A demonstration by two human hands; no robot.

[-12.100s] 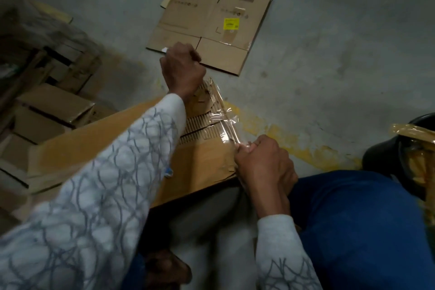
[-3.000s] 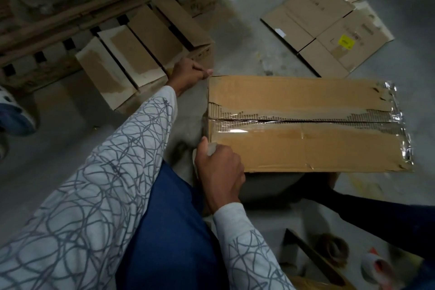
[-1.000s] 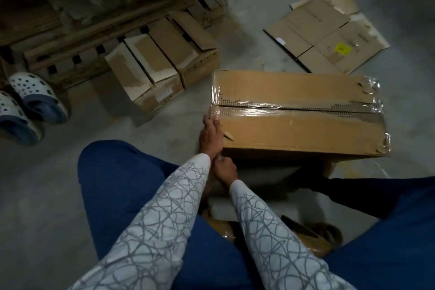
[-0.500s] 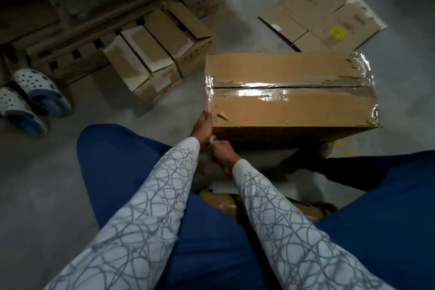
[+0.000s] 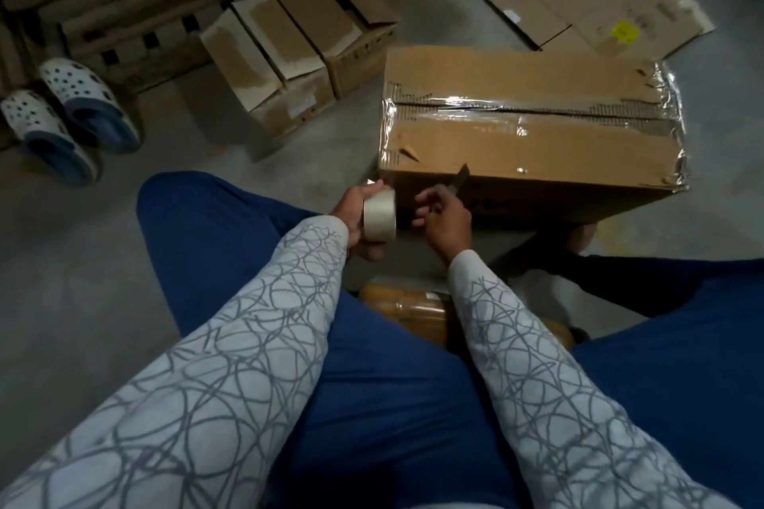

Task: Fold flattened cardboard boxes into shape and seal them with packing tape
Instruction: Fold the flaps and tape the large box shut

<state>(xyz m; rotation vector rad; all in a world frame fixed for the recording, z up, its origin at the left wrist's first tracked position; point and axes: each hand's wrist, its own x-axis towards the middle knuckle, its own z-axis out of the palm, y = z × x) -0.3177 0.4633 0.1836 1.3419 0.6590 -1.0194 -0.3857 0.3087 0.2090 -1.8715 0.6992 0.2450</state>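
Note:
A folded brown cardboard box (image 5: pixel 533 145) stands on the floor in front of me, its top seam covered by shiny clear tape (image 5: pixel 454 101). My left hand (image 5: pixel 357 219) holds a roll of packing tape (image 5: pixel 379 216) just off the box's near left corner. My right hand (image 5: pixel 444 219) grips a small knife (image 5: pixel 461 178) whose blade points up against the box's front edge. Both hands are close together, a little below the box top.
Open cardboard boxes (image 5: pixel 289 54) sit at the back left beside a wooden pallet (image 5: pixel 124 12). Flattened boxes (image 5: pixel 599 0) lie at the back right. A pair of clogs (image 5: pixel 66 116) rests at the left. A wrapped brown pack (image 5: pixel 413 310) lies between my legs.
Both hands have pulled back from the box's left corner. The tape roll now shows in my left hand and the knife blade is raised in my right.

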